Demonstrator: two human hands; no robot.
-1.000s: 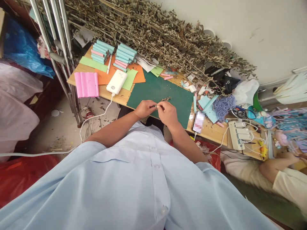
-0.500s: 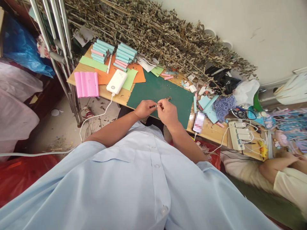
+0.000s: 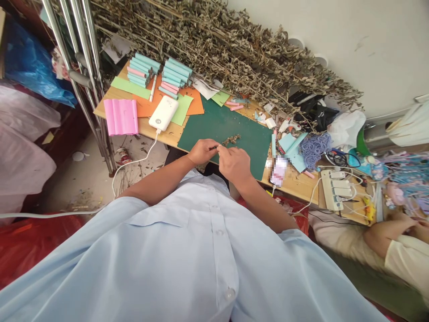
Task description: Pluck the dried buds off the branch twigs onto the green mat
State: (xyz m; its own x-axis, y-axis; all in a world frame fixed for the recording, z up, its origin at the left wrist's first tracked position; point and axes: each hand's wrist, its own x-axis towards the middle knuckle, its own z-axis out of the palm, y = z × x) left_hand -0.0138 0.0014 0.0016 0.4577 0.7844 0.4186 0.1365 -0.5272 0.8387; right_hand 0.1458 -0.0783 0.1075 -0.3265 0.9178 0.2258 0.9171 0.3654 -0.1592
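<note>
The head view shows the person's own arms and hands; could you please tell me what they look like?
The left hand and the right hand are both ungloved, with no markings visible. The forearms are bare below loose, light blue short sleeves, part of a plain light blue shirt with small buttons down the front.

It looked like a small craft workroom — green cutting mat (image 3: 214, 123), rolled tubes (image 3: 177, 73), glue gun (image 3: 289, 126) and lavender yarn (image 3: 315, 148) crowded the wooden table (image 3: 303, 187), dried plant stalks (image 3: 214, 44) heaped behind.
</note>
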